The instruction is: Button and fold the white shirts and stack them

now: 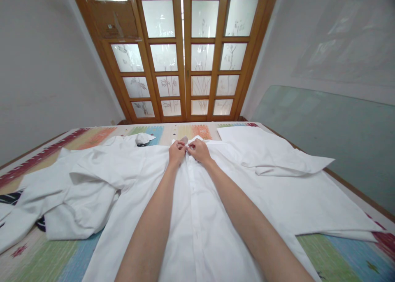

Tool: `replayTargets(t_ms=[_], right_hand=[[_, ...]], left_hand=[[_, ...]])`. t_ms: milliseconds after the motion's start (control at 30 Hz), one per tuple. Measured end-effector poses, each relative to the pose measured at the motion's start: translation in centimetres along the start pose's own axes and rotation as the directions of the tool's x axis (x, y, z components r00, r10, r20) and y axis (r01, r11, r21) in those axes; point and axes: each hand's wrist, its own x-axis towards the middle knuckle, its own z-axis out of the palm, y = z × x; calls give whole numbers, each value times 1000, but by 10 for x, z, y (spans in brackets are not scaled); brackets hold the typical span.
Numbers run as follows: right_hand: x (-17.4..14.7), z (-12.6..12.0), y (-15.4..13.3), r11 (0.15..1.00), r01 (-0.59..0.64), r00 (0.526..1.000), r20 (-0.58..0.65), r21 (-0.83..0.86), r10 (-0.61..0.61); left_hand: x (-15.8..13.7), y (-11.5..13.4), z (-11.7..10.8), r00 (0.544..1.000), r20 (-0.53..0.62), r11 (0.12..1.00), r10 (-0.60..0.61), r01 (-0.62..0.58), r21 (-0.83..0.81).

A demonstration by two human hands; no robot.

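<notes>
A white button-up shirt (194, 216) lies spread out with its collar end away from me and its front placket running down the middle. At the collar, my left hand (177, 152) pinches the shirt's fabric between thumb and fingers. Close beside it, my right hand (199, 150) grips the other side of the collar opening the same way. The fingertips of both hands almost meet at the top of the placket. Whether a button sits between them is too small to make out.
Crumpled white garments (83, 191) with some dark striped cloth lie to the left. More white clothing (308, 195) is laid flat on the right. Underneath is a colourful striped cover (52, 261). A pale glass panel (327, 138) leans at the right wall; wooden glazed doors (187, 59) stand beyond.
</notes>
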Motion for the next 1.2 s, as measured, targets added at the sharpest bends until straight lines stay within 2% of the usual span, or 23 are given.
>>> replayTargets(t_ms=[467,667,867,1000,1133,1200], right_hand=[[-3,-1,-6,992,41,999,6,-118,-41],[-2,-1,-4,996,37,999,21,-78,-35],[-2,1,-4,993,70,997,34,-90,-67],[-2,0,-5,993,78,996,52,-93,-73],[-2,-2,-5,995,80,997,0,-61,-80],[-2,-3,-5,997,45,999,-6,-58,-45]], left_hand=[[-1,3,0,998,-54,1000,-15,16,12],[2,1,1,1000,-3,998,-19,19,-60],[3,-2,1,992,-43,989,-118,114,-92],[3,-4,2,990,-55,988,-129,124,-92],[4,-6,4,987,-59,979,-148,138,-149],[5,-7,4,987,-69,979,-147,135,-149]])
